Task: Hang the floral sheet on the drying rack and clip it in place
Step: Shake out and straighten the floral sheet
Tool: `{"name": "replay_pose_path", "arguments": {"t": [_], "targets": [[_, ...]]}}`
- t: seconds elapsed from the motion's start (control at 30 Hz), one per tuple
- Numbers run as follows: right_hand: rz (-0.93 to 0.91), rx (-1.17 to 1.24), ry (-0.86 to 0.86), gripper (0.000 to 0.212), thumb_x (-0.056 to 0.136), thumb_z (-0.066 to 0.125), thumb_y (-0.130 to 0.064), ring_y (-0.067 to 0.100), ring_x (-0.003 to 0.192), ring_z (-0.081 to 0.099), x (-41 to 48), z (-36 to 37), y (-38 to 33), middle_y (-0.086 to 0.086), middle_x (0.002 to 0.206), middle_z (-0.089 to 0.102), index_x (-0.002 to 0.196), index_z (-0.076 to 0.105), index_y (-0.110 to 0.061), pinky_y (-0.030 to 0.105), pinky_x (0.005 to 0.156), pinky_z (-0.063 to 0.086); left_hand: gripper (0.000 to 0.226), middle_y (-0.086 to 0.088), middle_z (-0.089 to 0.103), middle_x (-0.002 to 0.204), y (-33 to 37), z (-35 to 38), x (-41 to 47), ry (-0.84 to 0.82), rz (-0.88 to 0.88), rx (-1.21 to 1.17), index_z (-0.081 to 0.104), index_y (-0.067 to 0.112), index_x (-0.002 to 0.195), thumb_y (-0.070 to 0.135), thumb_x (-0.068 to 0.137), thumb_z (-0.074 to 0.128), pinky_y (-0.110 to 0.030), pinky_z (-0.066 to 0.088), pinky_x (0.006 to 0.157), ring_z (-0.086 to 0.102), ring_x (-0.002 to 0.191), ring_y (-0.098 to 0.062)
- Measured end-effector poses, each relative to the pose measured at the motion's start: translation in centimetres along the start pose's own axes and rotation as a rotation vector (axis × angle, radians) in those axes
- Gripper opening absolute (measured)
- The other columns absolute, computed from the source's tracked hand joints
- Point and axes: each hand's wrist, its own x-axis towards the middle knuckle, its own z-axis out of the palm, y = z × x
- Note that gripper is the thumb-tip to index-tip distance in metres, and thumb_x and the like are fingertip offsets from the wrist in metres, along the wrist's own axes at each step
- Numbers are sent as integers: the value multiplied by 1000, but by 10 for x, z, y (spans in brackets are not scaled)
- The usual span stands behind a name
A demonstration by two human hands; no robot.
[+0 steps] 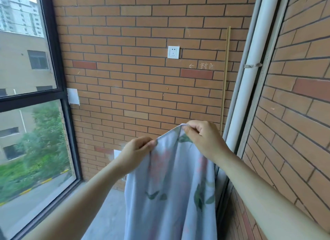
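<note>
Floral sheet (171, 195) held aloft by its top edge, hanging down past the bottom of view. Left hand (135, 154) pinching that edge; right hand (201, 139) pinching it slightly higher. Behind: brick wall (142, 70) with white socket (173, 52). Window (26, 114) to left, white pipe (250, 78) to right.

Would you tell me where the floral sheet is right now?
The sheet hangs low centre, head view, pinched by left hand and right hand, before the brick wall.
</note>
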Motion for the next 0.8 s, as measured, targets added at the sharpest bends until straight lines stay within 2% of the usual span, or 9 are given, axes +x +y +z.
{"name": "replay_pose_path", "arguments": {"t": [0.1, 0.17, 0.23, 0.33, 0.43, 0.53, 0.6, 0.7, 0.8], "targets": [[31, -110, -102, 38, 88, 55, -44, 23, 56, 41, -7, 1, 16, 6, 54, 43, 61, 53, -17, 33, 53, 34, 35, 9, 66, 70, -2, -10, 8, 166, -111, -249, 68, 19, 78, 40, 97, 47, -24, 47, 72, 59, 68, -6], [107, -64, -183, 46, 89, 59, -48, 16, 53, 33, -22, 7, 34, -1, 53, 34, 58, 50, -15, 31, 53, 27, 54, -6, 60, 70, -5, -15, 15, 204, -143, -283, 65, 5, 78, 53, 93, 47, -30, 43, 69, 54, 65, -16], [262, 18, -225, 55, 87, 62, -51, 10, 52, 27, -44, 11, 54, -7, 51, 28, 53, 42, -12, 30, 52, 22, 63, -12, 60, 71, -10, -24, 21, 269, -205, -325, 66, -4, 81, 56, 91, 50, -33, 43, 67, 54, 65, -21], [448, 123, -246, 60, 76, 65, -63, 7, 49, 26, -80, 8, 81, -10, 49, 27, 46, 37, -20, 24, 48, 19, 52, -7, 68, 78, -32, -38, 27, 298, -253, -348, 68, 13, 73, 66, 73, 67, -32, 48, 73, 62, 72, -19], [546, 191, -309, 63, 56, 68, -78, 9, 51, 28, -102, 0, 93, -8, 50, 30, 44, 44, -22, 24, 48, 17, 50, -2, 61, 60, -59, -46, 26, 311, -258, -203, 62, 10, 60, 56, 66, 79, -29, 43, 63, 54, 60, -17], [613, 214, -421, 63, 51, 79, -71, 17, 55, 27, -112, -6, 101, 1, 54, 30, 46, 42, -20, 33, 53, 15, 55, -9, 56, 60, -82, -50, 23, 381, -303, -8, 60, -1, 67, 53, 74, 74, -29, 34, 57, 49, 60, -19], [627, 193, -421, 65, 57, 81, -64, 19, 55, 25, -115, -11, 106, 4, 56, 25, 50, 37, -16, 35, 56, 13, 57, -15, 51, 60, -92, -48, 19, 419, -331, 102, 55, -5, 68, 49, 80, 69, -30, 27, 54, 46, 61, -21], [614, 149, -264, 61, 78, 76, -40, 9, 45, 21, -111, -17, 103, -8, 48, 21, 45, 28, -23, 29, 51, 13, 52, -17, 51, 59, -96, -38, 11, 390, -342, 139, 54, -4, 65, 42, 85, 66, -31, 27, 52, 46, 59, -23], [527, 133, -69, 59, 90, 64, -32, 8, 45, 19, -93, -14, 80, -12, 46, 18, 49, 23, -23, 28, 50, 15, 44, -7, 47, 58, -81, -25, 3, 330, -256, 213, 48, 2, 62, 33, 84, 70, -30, 28, 51, 43, 59, -24]]}}
